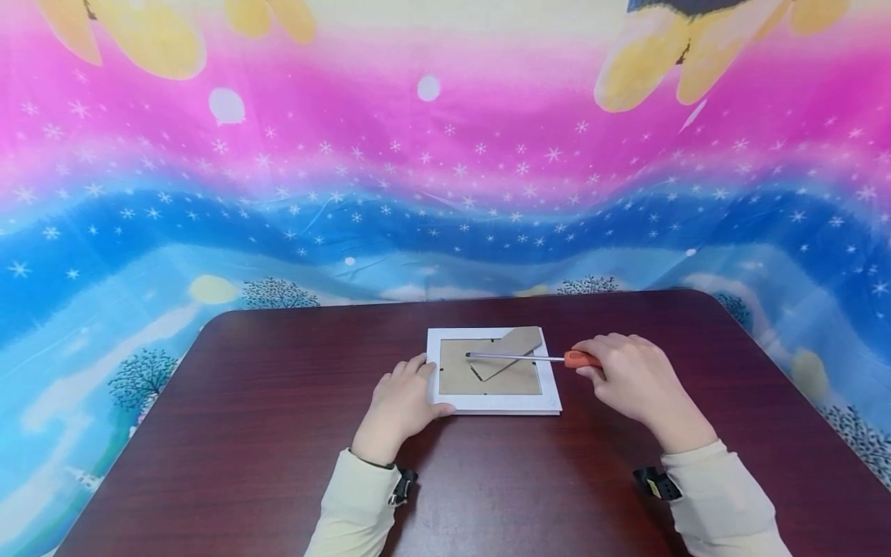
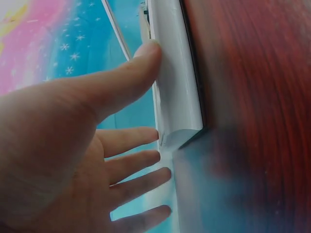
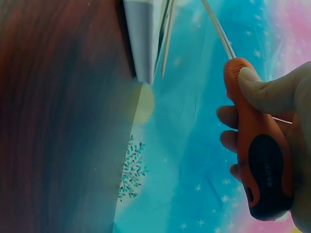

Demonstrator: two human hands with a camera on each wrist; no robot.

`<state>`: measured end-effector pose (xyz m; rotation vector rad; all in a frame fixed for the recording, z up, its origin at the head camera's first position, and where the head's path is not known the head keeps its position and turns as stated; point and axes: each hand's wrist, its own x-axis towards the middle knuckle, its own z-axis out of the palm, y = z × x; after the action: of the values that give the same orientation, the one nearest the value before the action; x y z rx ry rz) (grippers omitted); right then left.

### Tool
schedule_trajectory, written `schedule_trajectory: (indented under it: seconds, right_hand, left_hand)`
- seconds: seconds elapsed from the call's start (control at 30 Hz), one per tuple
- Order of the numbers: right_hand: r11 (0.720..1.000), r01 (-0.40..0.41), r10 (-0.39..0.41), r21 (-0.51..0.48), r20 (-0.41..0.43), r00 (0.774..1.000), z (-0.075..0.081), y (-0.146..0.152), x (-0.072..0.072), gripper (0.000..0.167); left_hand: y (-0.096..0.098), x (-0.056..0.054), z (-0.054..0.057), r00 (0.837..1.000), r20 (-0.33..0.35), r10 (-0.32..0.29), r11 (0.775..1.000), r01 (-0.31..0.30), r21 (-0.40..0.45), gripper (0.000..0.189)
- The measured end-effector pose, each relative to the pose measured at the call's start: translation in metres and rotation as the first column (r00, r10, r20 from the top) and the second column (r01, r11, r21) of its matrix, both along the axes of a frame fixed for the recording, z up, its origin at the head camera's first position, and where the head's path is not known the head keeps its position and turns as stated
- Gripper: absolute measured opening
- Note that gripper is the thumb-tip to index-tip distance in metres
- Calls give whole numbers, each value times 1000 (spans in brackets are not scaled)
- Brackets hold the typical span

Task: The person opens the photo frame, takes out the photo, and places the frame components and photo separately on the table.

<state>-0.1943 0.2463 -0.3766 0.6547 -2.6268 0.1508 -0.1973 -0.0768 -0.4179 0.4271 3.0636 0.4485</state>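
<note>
A white picture frame lies back side up on the table, its brown backing board held in the opening with small black tabs. A brown easel leg slants across the board. At the frame's left side my left hand rests, thumb on the near rim and fingers along the left edge, all fairly straight. My right hand grips the orange and black handle of a screwdriver, thumb along its top. The metal shaft points left over the frame, with its tip above the backing board.
The dark reddish-brown table extends around the frame on all sides. Behind and beside it hangs a pink and blue cloth printed with snowflakes and trees. Dark bands sit on both wrists over pale sleeves.
</note>
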Motion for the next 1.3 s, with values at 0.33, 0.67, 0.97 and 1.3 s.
schedule_trajectory:
  seconds: [0.33, 0.67, 0.97, 1.3]
  right_hand:
    - [997, -81, 81, 12, -40, 996, -10, -13, 0, 24]
    - [996, -91, 91, 6, -9, 996, -15, -21, 0, 23]
    - [996, -91, 91, 2, 12, 996, -16, -22, -1, 22]
    - [995, -102, 102, 15, 2, 995, -19, -23, -1, 24]
  left_hand:
    - [-6, -1, 1, 998, 59, -29, 998, 26, 53, 81]
    - [-7, -2, 0, 997, 76, -34, 996, 27, 84, 80]
    - [-8, -3, 0, 997, 74, -36, 996, 29, 89, 80]
    - [-9, -4, -1, 997, 66, -39, 993, 32, 113, 79]
